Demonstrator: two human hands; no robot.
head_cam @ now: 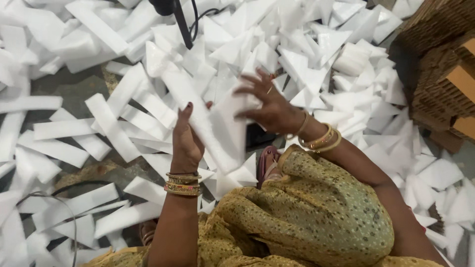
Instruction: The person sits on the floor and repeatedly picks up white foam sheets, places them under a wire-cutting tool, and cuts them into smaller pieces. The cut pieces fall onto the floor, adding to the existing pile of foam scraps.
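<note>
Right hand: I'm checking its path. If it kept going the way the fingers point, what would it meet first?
The right hand points left, its fingers already on the long white foam strip that both hands hold. Past that lies the left hand, though depth is hard to judge.

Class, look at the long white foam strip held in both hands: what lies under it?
Under the foam strip lie more white foam offcuts and grey floor. Whatever is directly beneath the strip and hands is covered.
</note>
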